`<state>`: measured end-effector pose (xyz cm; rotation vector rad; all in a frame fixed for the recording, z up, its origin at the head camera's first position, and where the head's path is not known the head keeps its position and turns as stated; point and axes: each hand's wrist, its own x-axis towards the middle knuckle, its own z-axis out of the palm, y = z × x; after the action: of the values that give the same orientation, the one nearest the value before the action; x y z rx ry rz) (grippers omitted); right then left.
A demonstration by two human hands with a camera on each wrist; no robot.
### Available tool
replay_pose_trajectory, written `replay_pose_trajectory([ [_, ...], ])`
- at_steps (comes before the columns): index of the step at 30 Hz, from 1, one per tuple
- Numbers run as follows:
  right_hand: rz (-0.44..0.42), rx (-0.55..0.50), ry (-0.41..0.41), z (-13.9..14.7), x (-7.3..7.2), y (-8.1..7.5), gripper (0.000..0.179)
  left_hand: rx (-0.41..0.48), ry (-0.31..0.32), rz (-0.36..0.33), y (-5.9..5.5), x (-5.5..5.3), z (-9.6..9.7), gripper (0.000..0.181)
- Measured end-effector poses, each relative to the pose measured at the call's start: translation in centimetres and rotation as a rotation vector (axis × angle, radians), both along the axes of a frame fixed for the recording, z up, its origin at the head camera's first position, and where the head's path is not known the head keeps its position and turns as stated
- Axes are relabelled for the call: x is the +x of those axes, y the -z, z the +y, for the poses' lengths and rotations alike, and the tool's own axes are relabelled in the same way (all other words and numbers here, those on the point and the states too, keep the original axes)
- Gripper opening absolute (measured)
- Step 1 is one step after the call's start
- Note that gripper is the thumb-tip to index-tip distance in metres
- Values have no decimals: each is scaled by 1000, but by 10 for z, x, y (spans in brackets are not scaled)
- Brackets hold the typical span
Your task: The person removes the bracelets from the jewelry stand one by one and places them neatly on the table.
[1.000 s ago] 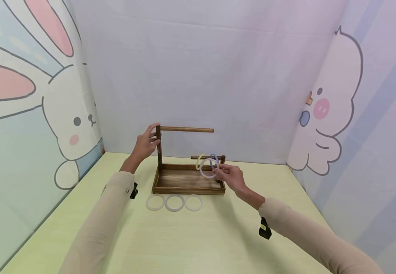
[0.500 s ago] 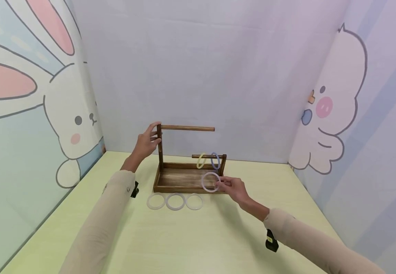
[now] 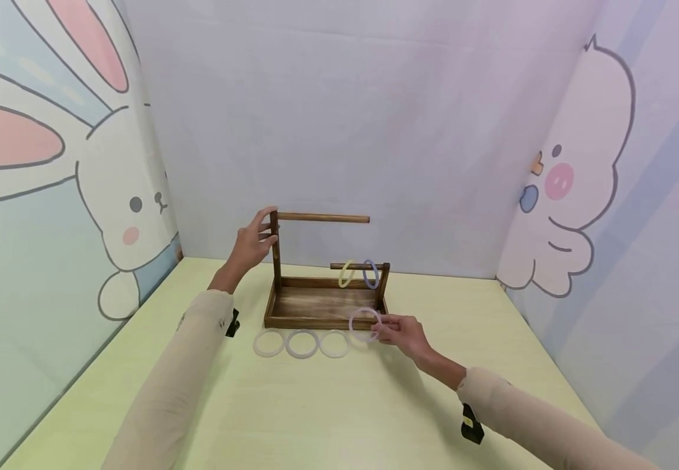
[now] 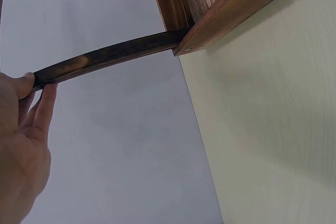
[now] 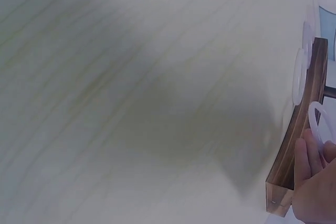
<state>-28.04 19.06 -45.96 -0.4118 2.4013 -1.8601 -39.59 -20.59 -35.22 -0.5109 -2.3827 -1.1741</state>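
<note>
My left hand (image 3: 251, 244) grips the top of the tall post (image 4: 113, 53) of a dark wooden rack, thumb on one side and fingers on the other. Between the thumb and fingers of my right hand (image 3: 403, 334) is a pale lilac ring (image 3: 352, 324), held upright over the front right edge of the rack's tray (image 3: 292, 322). A yellow ring (image 3: 342, 279) and a blue ring (image 3: 366, 277) hang on the short lower bar (image 3: 336, 266). The long upper bar (image 3: 322, 217) carries no ring.
Three pale rings lie in a row on the table before the tray: a left ring (image 3: 256, 346), a middle ring (image 3: 288, 348) and a right ring (image 3: 322, 346). A grey curtain (image 3: 433, 163) hangs behind the rack.
My right hand has drawn the lilac ring down and towards me, from beside the lower bar to the tray's front edge. My left hand keeps its grip on the post.
</note>
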Motion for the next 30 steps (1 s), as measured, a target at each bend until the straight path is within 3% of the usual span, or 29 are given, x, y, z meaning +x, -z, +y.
replay_pose_trajectory([
  [19, -77, 20, -16, 5, 6, 13, 33, -4, -7, 13, 1, -4, 0, 74],
  [30, -32, 32, 116, 4, 0, 22, 22, 1, 6, 8, 3, -6, -1, 74],
])
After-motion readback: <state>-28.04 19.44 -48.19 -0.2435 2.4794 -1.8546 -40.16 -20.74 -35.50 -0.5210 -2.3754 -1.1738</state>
